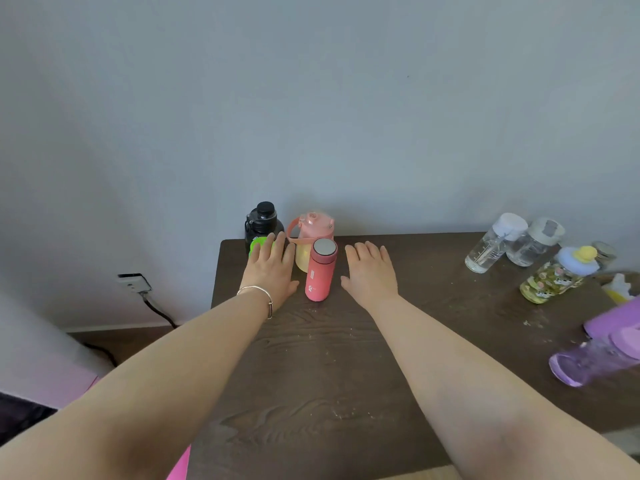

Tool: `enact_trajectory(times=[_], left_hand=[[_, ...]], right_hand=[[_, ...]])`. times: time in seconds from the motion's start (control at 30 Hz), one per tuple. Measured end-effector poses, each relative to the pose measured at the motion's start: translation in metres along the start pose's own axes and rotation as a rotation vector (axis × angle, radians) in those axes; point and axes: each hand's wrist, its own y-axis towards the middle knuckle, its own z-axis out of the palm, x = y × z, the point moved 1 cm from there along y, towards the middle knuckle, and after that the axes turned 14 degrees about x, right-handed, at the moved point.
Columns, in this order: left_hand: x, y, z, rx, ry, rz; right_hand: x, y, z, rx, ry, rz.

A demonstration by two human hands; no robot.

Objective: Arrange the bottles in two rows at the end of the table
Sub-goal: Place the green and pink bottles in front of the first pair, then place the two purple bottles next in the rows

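Four bottles cluster beyond the hands; a slim coral-pink metal flask (321, 270) stands upright between the left hand (272, 268) and right hand (370, 271), both spread flat and empty.

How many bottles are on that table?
9 visible: black, green, pink jug and pink flask at left; two clear, yellow, purple at right, one half-hidden.

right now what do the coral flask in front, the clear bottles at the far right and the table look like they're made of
Coral flask: likely coated metal, going by its opaque matte body and brushed silvery cap.
Clear bottles: transparent plastic or possibly glass, since the table shows through them; the caps look like white plastic.
Table: dark brown wood or wood-look laminate, with visible grain and a low sheen.
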Motion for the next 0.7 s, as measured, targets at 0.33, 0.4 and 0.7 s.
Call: enact_trajectory(times=[0.33, 0.4, 0.7], left_hand=[[-0.092, 0.0, -0.032, 0.001, 0.077, 0.12], [-0.121, 0.003, -0.038, 0.013, 0.088, 0.148], [-0.298, 0.0, -0.046, 0.055, 0.052, 0.246]], right_hand=[[-0.086, -0.066, -0.002, -0.03, 0.056, 0.162], [-0.113, -0.081, -0.002, -0.039, 0.071, 0.201], [-0.261, -0.168, 0.008, -0.114, 0.139, 0.311]])
